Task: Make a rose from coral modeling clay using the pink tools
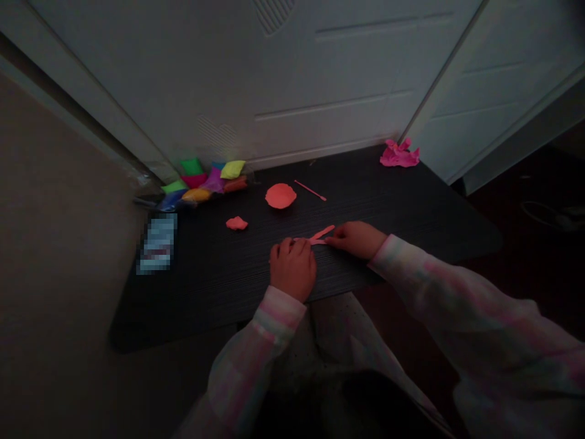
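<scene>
The left hand (293, 268) was palm down near the front edge of the bench (214, 286), its fingers bent forward over the left ends of 2 narrow pieces, an orange strip (323, 231) and a pale pink strip (318, 242). The right hand (357, 239) reached in sideways from the right, and its grip was pinched on the right end of the pale pink strip. Whether the left grip was clamped or only resting, I cannot tell, because the back of the hand hid the thumb. The strips' left ends were covered too. Both forearms were cut off by the picture's border. An orange bowl-like piece (280, 196) lay beyond the hands; the dim light made its inside hard to read.
</scene>
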Motion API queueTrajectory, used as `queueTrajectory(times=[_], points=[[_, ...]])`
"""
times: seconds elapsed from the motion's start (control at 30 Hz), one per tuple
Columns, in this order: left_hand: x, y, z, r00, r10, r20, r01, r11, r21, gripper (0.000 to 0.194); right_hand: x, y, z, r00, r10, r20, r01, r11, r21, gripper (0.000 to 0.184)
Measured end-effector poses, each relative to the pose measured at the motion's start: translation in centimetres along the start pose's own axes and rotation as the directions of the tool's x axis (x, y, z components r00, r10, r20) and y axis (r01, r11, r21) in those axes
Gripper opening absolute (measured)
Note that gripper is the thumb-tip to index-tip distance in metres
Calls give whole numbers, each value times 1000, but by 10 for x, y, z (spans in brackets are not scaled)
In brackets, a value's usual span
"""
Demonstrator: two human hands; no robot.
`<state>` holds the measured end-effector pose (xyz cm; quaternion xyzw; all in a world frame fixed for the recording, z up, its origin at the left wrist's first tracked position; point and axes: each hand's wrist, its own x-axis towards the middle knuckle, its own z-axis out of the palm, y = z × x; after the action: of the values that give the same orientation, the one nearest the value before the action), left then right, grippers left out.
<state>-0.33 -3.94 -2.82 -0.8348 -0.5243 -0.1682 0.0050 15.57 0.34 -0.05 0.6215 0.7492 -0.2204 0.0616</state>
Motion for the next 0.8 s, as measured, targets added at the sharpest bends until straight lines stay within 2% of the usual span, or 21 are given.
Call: queueTrajectory(times=[0.1, 0.27, 0.37, 0.53, 0.7, 0.8], points=[[-1, -2, 0, 1000, -16, -19, 16, 999, -36, 28, -5, 2, 3, 998, -8, -55, 10, 1000, 30, 44], [-1, -4, -3, 987, -129, -93, 121, 989, -84, 30, -12, 13, 8, 990, -96, -105, 122, 952, 279, 41], [0, -4, -3, 984, -146, -97, 138, 987, -83, 32, -13, 18, 6, 987, -103, -124, 139, 931, 337, 38], [-1, -3, -2, 994, -67, -86, 62, 996, -57, 31, -11, 15, 3, 992, -68, -107, 94, 961, 262, 39], [1, 2, 2, 999, 27, -24, -27, 999, -19, 33, -7, 10, 1, 998, -10, -63, 14, 998, 66, 41], [3, 7, 5, 999, 34, -14, -34, 999, 6, 32, -5, 10, 1, 999, 1, -39, -2, 999, -34, 44]])
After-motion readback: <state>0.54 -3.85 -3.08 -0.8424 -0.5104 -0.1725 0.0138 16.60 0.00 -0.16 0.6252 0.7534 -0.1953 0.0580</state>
